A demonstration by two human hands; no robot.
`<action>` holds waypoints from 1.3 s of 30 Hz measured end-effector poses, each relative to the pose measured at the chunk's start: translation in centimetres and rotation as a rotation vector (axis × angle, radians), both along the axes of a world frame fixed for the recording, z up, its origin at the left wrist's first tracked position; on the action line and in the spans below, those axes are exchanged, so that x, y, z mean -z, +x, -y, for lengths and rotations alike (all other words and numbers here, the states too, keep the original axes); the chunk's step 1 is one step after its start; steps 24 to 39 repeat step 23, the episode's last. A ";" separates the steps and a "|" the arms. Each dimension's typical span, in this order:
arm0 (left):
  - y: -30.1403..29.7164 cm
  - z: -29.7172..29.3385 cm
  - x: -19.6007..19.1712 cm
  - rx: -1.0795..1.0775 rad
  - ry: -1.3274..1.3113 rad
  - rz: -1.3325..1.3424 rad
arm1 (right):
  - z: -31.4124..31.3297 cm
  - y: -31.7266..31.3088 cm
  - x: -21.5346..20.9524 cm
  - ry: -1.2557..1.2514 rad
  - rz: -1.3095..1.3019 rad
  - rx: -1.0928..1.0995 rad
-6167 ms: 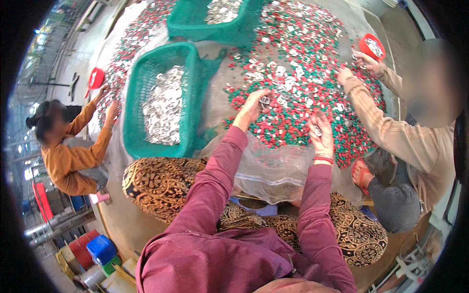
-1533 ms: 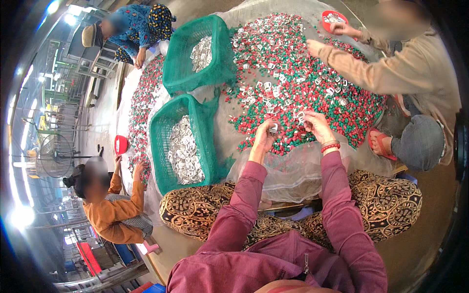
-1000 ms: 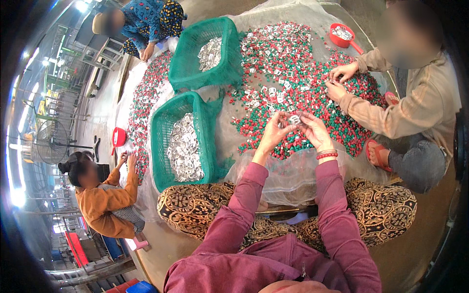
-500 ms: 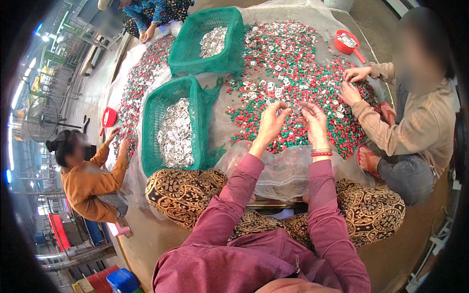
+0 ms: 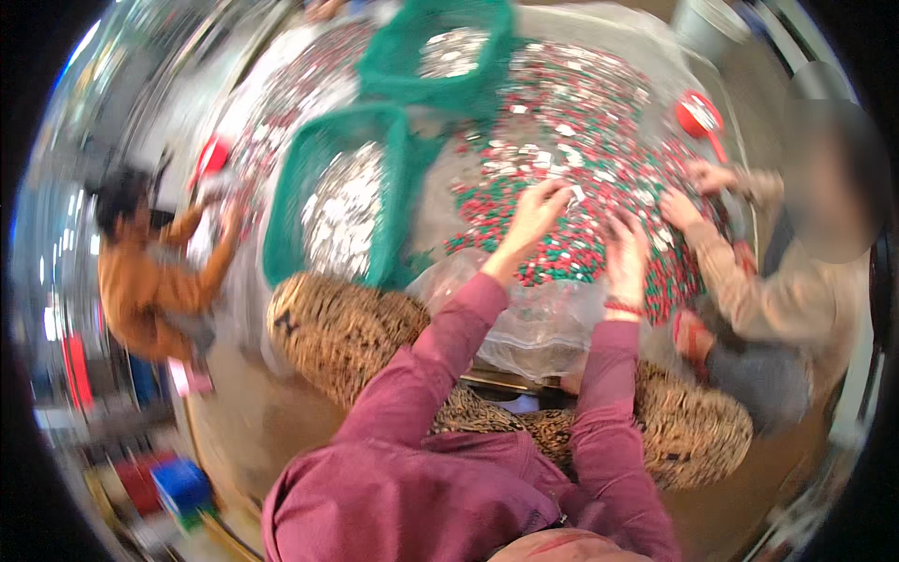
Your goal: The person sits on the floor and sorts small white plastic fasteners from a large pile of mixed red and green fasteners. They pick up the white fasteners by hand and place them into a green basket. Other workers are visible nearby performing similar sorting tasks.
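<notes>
A wide heap of small red, green and silver pieces (image 5: 581, 140) lies on clear plastic sheeting (image 5: 534, 318) in front of me. My left hand (image 5: 536, 217) reaches into the near edge of the heap with a small pale piece (image 5: 573, 194) at its fingertips. My right hand (image 5: 626, 251), with a red band at the wrist, rests fingers-down on the pieces beside it. The picture is blurred, so I cannot make out either grip well.
Two green mesh baskets of silver pieces stand at the left (image 5: 342, 211) and further back (image 5: 440, 56). A person in beige (image 5: 758, 281) sorts at the right by a red scoop (image 5: 700, 117). Someone in orange (image 5: 154, 281) crouches at the left.
The view has swung and blurred as my head moved. My hands stay at the near edge of the heap, the left one reaching slightly further in.
</notes>
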State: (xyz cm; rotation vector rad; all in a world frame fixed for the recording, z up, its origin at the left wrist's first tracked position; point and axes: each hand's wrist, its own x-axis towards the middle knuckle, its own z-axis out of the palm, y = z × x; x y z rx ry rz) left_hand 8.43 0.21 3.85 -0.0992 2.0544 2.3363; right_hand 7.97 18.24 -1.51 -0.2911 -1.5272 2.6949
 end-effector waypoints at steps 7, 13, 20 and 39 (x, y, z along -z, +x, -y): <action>-0.9 1.8 1.1 0.077 0.561 0.118 | -2.5 0.1 0.1 -0.408 0.058 -0.244; -0.3 1.5 -0.2 0.246 -0.004 0.051 | 1.6 0.2 -3.3 -0.330 0.121 -0.437; -0.4 1.8 1.0 0.037 -0.305 -0.122 | 2.6 0.3 -2.6 -0.050 0.132 -0.455; -0.3 1.6 0.8 0.118 -0.361 -0.120 | 1.5 0.4 -2.2 0.013 0.185 -0.470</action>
